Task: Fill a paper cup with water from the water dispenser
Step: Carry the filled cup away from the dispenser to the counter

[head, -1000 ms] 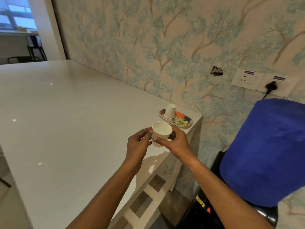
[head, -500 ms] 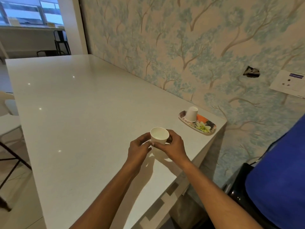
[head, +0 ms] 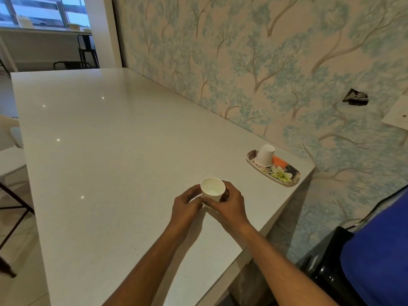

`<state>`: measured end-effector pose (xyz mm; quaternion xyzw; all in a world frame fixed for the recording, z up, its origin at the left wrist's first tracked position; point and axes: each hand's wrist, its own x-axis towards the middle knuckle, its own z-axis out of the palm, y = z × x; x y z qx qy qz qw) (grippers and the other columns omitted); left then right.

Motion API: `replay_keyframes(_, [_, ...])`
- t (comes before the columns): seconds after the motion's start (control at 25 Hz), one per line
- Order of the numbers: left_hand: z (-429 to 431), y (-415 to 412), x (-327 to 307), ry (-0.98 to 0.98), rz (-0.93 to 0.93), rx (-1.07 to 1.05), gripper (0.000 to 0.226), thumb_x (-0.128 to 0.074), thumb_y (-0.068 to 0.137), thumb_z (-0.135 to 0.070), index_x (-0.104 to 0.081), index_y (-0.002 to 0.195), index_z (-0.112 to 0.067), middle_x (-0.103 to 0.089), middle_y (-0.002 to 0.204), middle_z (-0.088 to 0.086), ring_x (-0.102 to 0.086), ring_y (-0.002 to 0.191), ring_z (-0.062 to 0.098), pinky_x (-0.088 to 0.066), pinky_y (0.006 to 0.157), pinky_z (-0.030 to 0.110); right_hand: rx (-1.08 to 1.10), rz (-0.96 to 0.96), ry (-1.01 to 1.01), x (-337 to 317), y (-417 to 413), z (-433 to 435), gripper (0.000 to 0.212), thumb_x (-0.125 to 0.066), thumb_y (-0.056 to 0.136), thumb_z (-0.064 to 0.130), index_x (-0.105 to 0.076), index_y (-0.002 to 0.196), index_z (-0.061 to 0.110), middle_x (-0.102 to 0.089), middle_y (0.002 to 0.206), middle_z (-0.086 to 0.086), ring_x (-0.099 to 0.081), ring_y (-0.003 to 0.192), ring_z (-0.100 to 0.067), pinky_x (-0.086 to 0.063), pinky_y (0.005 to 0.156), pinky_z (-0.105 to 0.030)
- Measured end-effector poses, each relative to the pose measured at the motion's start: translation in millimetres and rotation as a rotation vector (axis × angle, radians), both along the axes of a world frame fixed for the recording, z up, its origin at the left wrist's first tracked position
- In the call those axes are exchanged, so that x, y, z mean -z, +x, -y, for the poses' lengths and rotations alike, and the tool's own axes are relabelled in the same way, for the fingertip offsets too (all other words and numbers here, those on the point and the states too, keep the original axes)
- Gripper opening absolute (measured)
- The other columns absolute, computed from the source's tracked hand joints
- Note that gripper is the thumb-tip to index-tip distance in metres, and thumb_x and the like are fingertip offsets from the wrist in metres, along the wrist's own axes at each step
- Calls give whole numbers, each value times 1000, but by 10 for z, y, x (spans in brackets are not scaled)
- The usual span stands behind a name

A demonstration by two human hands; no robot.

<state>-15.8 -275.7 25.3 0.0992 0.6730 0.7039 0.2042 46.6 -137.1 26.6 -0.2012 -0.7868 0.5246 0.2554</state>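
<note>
A white paper cup (head: pixel 212 189) stands upright on the white table (head: pixel 106 151), near its right end. My left hand (head: pixel 185 204) wraps its left side and my right hand (head: pixel 229 203) wraps its right side and base, so both grip it. The inside of the cup looks pale; I cannot tell how much water is in it. The water dispenser (head: pixel 329 274) is at the bottom right, black below, with a blue-covered bottle (head: pixel 379 250) on top.
A floral tray (head: pixel 284 173) at the table's far right corner carries an upside-down paper cup (head: pixel 264 155). Patterned wallpaper runs along the table's right side, with a socket plate (head: pixel 397 113) at the right edge. Chairs (head: pixel 8 155) stand on the left.
Both hands have carried the cup from the air beside the table's end leftward and down onto the tabletop. The view has swung left, so less of the dispenser shows.
</note>
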Motion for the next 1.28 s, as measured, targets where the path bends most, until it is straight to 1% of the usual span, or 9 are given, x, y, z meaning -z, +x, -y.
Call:
replay_keyframes(0.12, [-16,-3,40,-28,-9,-11,40,-69,96,-17,-66,134,-28,-70,133,-1,-63,125,24,-50,109,51,-2,0,5,34,-16,-11,65,-97,74,18,-67,130,11,-75,123,-4,-70,114,-19,-59,91,-23])
replay_keyframes(0.24, [-17,-6,86,-69,-35,-5,37,-67,97,-18,-67,132,-31,-70,131,-3,-63,123,21,-51,108,51,-24,34,-2,54,-12,-27,67,-97,74,21,-65,132,14,-73,123,0,-68,115,-16,-57,89,-17])
replay_keyframes(0.36, [-8,-4,113,-111,-67,3,36,-68,96,-20,-68,131,-30,-72,128,-5,-65,120,17,-51,108,48,-60,83,-1,76,27,-79,72,-97,74,23,-63,136,15,-72,128,2,-66,118,-14,-57,95,-23])
replay_keyframes(0.48, [-23,10,114,-184,-133,-4,38,-73,95,-28,-67,132,-30,-72,126,-6,-66,114,13,-52,104,36,-89,107,-22,108,91,-148,67,-95,77,17,-62,135,18,-71,128,5,-64,119,-10,-55,89,-10])
replay_keyframes(0.6, [-51,37,103,-262,-204,-10,49,-78,91,-32,-64,137,-24,-72,129,0,-66,109,14,-53,100,39,-95,116,-27,130,124,-173,60,-93,79,12,-64,130,22,-70,119,14,-66,117,-8,-55,87,-6])
replay_keyframes(0.68, [-62,49,90,-298,-229,-2,56,-80,88,-31,-62,140,-22,-72,132,5,-69,113,20,-54,102,44,-85,126,-12,135,126,-174,61,-92,80,12,-65,133,17,-73,124,7,-68,117,-9,-57,93,-11])
replay_keyframes(0.84, [-65,49,48,-342,-252,5,58,-81,87,-33,-62,141,-22,-72,132,7,-70,116,24,-54,103,45,-72,142,13,143,120,-159,64,-91,82,14,-63,139,15,-72,137,-3,-67,126,-17,-53,92,-10])
replay_keyframes(1.2, [-65,62,40,-357,-262,5,60,-80,88,-33,-60,143,-22,-72,132,8,-69,117,25,-54,103,45,-38,171,3,103,124,-102,65,-91,81,12,-63,139,13,-72,136,-5,-66,120,-14,-51,76,1])
replay_keyframes(1.28, [-62,67,48,-354,-257,7,60,-80,88,-32,-60,143,-21,-71,133,8,-69,118,25,-53,103,46,-32,173,-2,101,131,-81,64,-91,82,12,-62,140,13,-72,136,-5,-67,121,-14,-52,79,-1])
